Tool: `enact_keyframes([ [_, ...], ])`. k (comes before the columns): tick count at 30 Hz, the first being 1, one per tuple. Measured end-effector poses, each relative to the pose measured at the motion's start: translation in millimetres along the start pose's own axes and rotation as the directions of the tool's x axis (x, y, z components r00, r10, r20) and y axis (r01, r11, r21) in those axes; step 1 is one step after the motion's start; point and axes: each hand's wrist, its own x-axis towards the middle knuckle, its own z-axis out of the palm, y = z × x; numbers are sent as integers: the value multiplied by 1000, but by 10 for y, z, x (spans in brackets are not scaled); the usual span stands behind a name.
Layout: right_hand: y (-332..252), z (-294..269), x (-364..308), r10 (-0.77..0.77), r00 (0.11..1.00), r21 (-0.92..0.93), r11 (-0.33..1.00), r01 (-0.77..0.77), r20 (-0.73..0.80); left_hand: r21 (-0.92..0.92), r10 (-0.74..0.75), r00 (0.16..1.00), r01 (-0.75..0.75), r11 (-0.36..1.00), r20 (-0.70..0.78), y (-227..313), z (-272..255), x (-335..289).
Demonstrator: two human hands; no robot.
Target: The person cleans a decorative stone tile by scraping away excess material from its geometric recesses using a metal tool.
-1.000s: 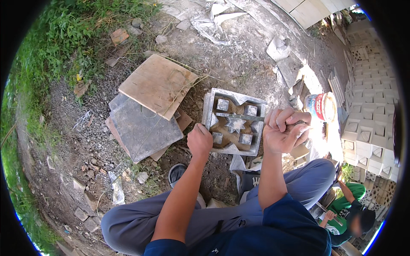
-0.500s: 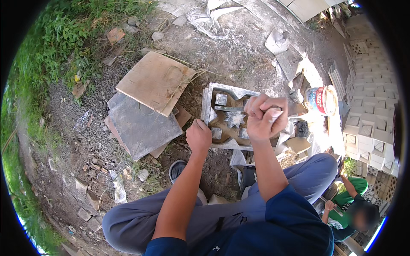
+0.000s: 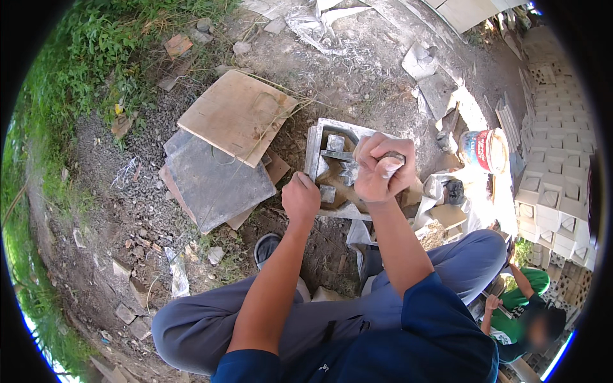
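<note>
A grey rectangular mould lies on the ground before me, with square blocks standing in its corners and a brown, sandy-looking fill between them. My left hand is closed at its left edge, fingers curled against the rim. Over the mould's right part, my right hand is wrapped round the handle of a flat metal tool. The tool's strip-like blade reaches left across the mould, near the upper left block. My right hand and wrist hide the mould's right side and part of the star-shaped centre piece.
Wooden boards and a grey sheet are stacked to the left. A paint bucket stands at the right, beside white sheeting. Pale blocks are piled at far right. Another person sits at lower right.
My right hand has moved left over the mould with the tool, now covering more of the star-shaped piece. My left hand stays at the mould's left edge. The view has shifted slightly.
</note>
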Motion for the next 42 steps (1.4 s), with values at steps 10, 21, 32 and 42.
enact_keyframes([
  [10,-8,75,61,94,992,-72,994,-88,82,31,-23,1000,23,999,2,-110,3,16],
  [21,-109,5,58,37,999,103,994,-35,-16,18,-27,1000,26,999,6,-111,28,-13],
  [32,-14,33,275,149,987,42,988,-146,-57,40,-41,999,40,998,20,-101,-21,12],
  [42,-51,168,270,122,989,-39,991,-126,-87,52,-88,993,84,995,78,-68,-50,31],
])
